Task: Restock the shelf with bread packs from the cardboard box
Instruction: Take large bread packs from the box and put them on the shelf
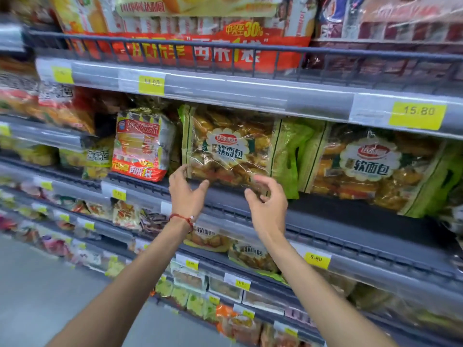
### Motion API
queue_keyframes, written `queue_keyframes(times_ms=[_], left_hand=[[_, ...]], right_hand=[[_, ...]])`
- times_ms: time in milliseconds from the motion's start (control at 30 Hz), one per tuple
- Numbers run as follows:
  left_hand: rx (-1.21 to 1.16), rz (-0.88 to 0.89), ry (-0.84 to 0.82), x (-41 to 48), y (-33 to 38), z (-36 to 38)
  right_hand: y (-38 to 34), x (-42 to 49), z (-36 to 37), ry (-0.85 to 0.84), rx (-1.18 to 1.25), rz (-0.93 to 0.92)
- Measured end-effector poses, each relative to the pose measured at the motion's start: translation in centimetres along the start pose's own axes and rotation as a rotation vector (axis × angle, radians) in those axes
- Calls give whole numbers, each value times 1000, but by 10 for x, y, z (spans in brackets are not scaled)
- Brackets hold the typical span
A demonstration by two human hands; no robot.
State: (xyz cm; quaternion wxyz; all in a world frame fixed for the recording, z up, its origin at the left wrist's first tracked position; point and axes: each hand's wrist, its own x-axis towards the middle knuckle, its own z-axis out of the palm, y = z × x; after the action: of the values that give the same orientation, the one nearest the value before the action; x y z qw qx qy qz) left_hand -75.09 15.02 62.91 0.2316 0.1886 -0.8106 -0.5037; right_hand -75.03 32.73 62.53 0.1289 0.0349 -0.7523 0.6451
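Note:
A large green-edged bread pack (pixel 230 149) stands upright on the grey middle shelf (pixel 338 216). My left hand (pixel 185 191) is just below its lower left corner, fingers spread, fingertips touching or almost touching the wrapper. My right hand (pixel 269 204) hovers by its lower right edge, fingers curled and apart, holding nothing. A second pack of the same kind (pixel 375 169) leans to the right of it. The cardboard box is out of view.
A red and white bread pack (pixel 140 146) stands left of the green one. Big red packs (pixel 188 33) fill the wire-railed shelf above. Lower shelves hold smaller bread packs (pixel 253 254) and yellow price tags (pixel 417 115). Grey floor (pixel 37 284) lies at lower left.

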Motion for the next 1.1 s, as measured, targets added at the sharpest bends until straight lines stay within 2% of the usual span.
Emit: queue_keyframes(times_ms=[133, 367, 500, 733, 933, 1100], left_hand=[[58, -77, 42, -66, -11, -20], [53, -277, 199, -200, -40, -67], [46, -421, 270, -276, -63, -101], [99, -608, 287, -407, -124, -165], [97, -723, 247, -516, -180, -220], [107, -786, 152, -598, -217, -264]], right_hand=[[6, -44, 1, -173, 57, -55], [16, -140, -7, -544, 130, 39], [23, -206, -5, -759, 113, 90], [52, -336, -1, -1055, 5, 116], [72, -456, -6, -1148, -73, 220], [93, -552, -26, -1134, -119, 427]])
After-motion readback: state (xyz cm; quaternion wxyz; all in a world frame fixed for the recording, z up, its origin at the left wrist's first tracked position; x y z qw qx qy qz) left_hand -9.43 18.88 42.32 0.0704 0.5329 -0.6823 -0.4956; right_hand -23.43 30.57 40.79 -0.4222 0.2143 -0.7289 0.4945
